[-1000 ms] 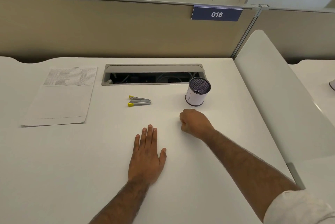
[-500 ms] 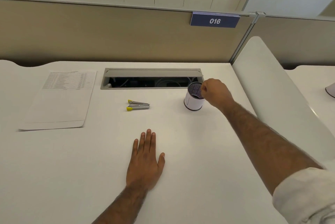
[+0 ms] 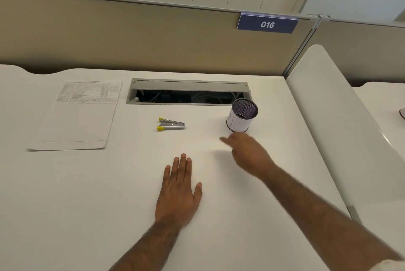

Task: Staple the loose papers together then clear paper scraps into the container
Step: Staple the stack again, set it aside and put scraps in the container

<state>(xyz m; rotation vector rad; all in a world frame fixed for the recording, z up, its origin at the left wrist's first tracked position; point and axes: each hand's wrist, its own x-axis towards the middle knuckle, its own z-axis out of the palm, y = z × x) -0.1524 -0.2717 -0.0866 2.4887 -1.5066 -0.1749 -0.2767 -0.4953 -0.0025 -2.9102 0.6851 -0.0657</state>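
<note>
- One view only, from my head, looking down on the white desk (image 3: 65, 205).
- My left hand (image 3: 178, 194) lay flat on the near middle of the desk, fingers straight and together, holding nothing; it had not shifted over the last second.
- My right hand (image 3: 249, 154) was what had changed: half a second before it was closed above the container (image 3: 242, 117), and now it had dropped back to just near of it, fingers reaching out loosely to the left. It was blurred, but I saw nothing between the fingers.
- I took that to mean a scrap had just gone in and the hand was after the next one.
- No scraps showed on the desk; small white bits would be hard to see there.
- The container, a mesh cup with a white wrap, stood upright at far right, close by the open cable tray (image 3: 188, 93).
- The papers (image 3: 76, 115) lay as one neat stack at far left, well apart from both hands.
- The stapler (image 3: 171, 124) lay untouched between stack and container, so stapling looked finished.
</note>
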